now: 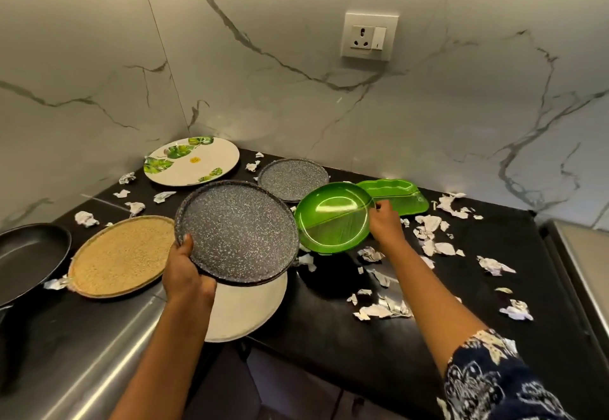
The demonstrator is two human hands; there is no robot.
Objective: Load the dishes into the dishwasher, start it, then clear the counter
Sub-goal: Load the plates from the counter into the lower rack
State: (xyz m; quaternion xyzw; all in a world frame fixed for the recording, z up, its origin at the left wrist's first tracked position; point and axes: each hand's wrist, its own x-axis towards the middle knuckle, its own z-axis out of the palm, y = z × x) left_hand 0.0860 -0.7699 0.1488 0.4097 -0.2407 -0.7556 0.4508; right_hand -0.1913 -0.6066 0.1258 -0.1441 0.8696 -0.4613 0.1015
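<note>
Head view:
- Left hand [184, 271], lower centre: thumb curled over rim of large speckled grey plate [237, 231], fingers hidden beneath.
- Plain white plate [250, 307] directly under it.
- Right hand [385, 225], centre right: pinches rim of round green divided plate [333, 218], which is tilted above black counter [329, 327].
- Behind: green tray [403, 197], smaller speckled plate [293, 179].
- Leaf-print plate [191, 161] upper left of those.
- Woven round tray [122, 256] and black pan [29, 254] at left edge.
- Crumpled paper scraps [431, 231] scattered across counter.
</note>
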